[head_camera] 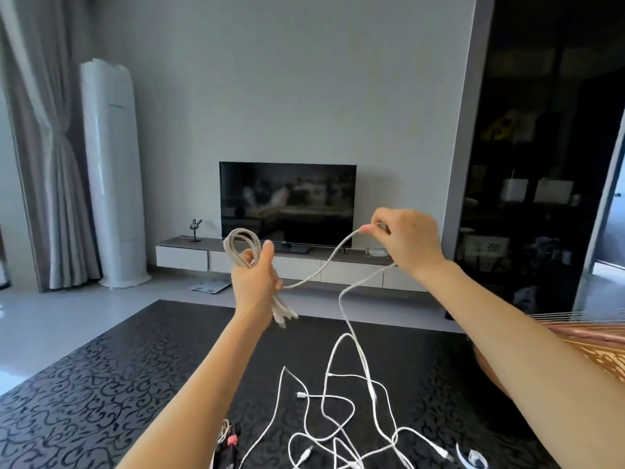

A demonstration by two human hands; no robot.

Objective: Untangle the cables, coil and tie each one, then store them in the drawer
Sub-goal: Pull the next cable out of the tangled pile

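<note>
Aloft, half-coiled cable [282,313] between both hands [255,282] [406,245]

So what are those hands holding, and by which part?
One white cable: the left hand grips its coiled loops, the right hand pinches the loose run further along.

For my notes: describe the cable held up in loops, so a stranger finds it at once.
Before the television, above the dark patterned table, the left hand grips a bundle of pale loops. Unlike the white cables lying loose below, it runs to the right hand.
</note>
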